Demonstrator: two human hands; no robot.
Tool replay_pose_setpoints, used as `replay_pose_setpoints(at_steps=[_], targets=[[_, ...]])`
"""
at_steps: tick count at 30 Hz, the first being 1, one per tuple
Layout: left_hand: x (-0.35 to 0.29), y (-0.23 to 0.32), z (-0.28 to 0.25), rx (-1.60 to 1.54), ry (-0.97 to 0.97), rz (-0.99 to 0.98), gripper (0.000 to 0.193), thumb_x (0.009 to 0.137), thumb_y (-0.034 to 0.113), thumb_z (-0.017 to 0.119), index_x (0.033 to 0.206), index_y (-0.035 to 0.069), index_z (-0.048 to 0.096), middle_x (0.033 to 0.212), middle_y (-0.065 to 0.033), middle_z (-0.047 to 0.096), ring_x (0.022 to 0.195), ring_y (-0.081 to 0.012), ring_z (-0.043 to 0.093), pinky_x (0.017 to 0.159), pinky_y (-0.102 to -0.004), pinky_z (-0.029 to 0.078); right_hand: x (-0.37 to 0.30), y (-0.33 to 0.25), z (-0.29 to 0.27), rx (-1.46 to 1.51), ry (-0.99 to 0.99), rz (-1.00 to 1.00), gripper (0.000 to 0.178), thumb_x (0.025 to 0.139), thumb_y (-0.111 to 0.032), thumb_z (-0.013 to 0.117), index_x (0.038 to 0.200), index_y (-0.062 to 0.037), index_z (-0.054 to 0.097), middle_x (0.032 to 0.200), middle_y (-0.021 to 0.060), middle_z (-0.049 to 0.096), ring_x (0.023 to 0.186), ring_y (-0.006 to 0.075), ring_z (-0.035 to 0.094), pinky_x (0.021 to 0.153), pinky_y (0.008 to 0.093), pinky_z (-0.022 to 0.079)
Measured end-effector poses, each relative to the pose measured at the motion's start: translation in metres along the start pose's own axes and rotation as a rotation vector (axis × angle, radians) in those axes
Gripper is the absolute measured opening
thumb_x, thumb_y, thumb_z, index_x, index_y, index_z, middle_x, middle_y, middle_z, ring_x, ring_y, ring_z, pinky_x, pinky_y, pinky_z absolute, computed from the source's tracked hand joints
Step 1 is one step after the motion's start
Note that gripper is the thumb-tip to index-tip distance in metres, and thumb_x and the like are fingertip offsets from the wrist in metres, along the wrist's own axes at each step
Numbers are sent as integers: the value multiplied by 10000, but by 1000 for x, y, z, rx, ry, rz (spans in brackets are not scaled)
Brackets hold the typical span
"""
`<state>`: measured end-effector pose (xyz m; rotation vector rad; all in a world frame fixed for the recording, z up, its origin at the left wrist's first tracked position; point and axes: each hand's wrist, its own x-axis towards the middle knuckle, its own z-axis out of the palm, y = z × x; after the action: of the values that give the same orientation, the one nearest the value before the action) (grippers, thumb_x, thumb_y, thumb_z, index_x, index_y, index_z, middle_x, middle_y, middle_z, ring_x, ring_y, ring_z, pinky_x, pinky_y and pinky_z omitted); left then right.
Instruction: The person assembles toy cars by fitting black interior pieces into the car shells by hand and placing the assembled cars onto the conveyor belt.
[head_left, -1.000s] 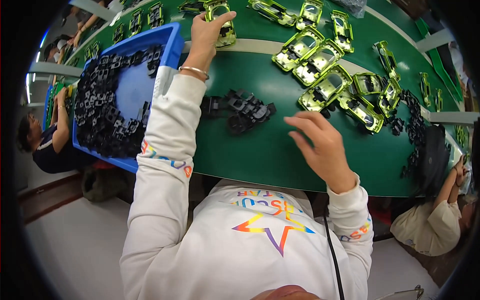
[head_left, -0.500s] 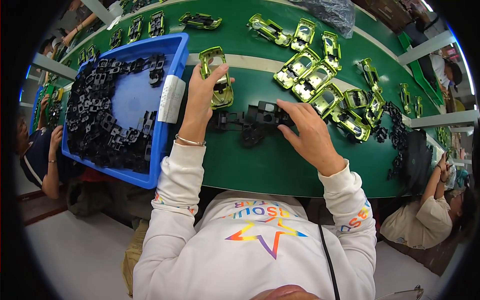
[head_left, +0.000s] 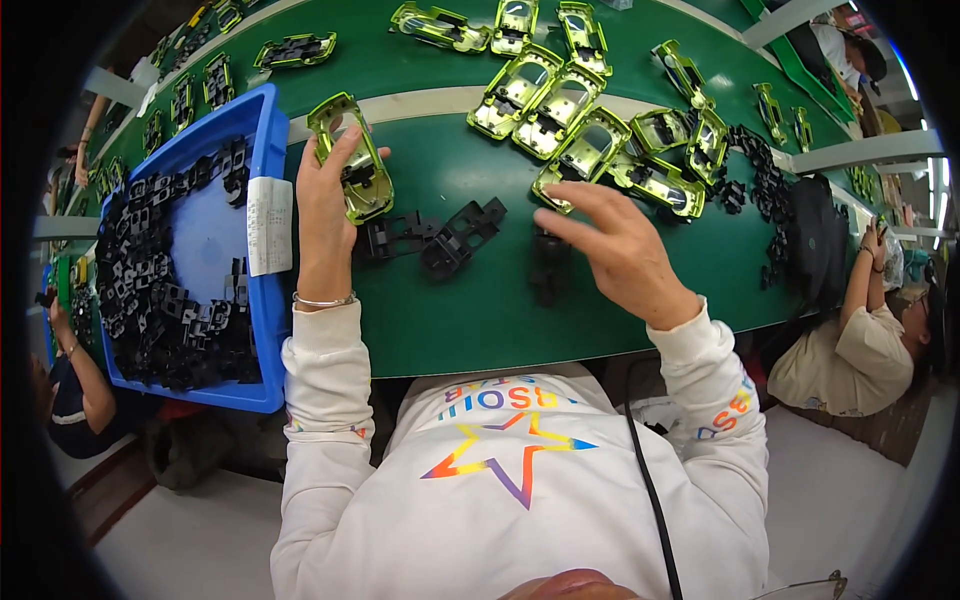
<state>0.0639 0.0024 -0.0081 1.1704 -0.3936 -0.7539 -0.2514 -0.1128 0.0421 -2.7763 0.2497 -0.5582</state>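
My left hand [head_left: 325,200] grips a shiny yellow-green toy car body [head_left: 352,165] above the green table [head_left: 450,310], close to the blue bin's right wall. My right hand [head_left: 625,250] hovers with its fingers spread over a black plastic chassis part [head_left: 548,268] lying on the table; I cannot tell whether it touches it. Between my hands lie a few more black chassis parts [head_left: 440,235].
A blue bin [head_left: 255,180] full of black chassis parts stands at the left. Several yellow-green car bodies [head_left: 560,105] lie at the back of the table, with more black parts [head_left: 765,185] at the right. Other people sit at the left [head_left: 70,390] and right [head_left: 860,340].
My left hand has brought the car body from the far side of the table toward me. My right hand has slid to the right, off the black parts in the middle.
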Motion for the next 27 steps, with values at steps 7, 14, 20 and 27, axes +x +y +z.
replay_pose_setpoints(at_steps=[7,14,20,27], targets=[[-4,0,11,2,14,41,365,971,152,655,1292,19,544,1116,-136,686,877,-270,736,629,-317,614,-22,-62,25,86,103,610,415,804,-104,773,1182,-39,617,1145,127,601,1013,339,605,830,396,516],[-18,10,28,-110,-67,-44,408,1065,300,475,1373,34,497,1184,-177,666,1020,-339,705,740,-375,610,-43,-54,23,-27,91,489,471,779,-17,713,1237,-54,607,1250,157,584,1103,352,581,924,414,512],[-22,-2,35,-354,-154,-173,505,1103,444,290,1450,105,429,1265,-208,630,1086,-387,664,864,-481,580,-32,-48,1,253,282,425,531,769,37,709,1287,-39,621,1293,170,629,1136,344,627,941,391,525],[-34,-6,50,-505,-183,-146,486,1111,415,274,1463,113,418,1343,-210,583,1219,-374,596,1052,-502,485,69,-54,26,288,357,134,528,810,-81,783,1307,-33,612,1310,161,630,1092,336,633,890,393,539]])
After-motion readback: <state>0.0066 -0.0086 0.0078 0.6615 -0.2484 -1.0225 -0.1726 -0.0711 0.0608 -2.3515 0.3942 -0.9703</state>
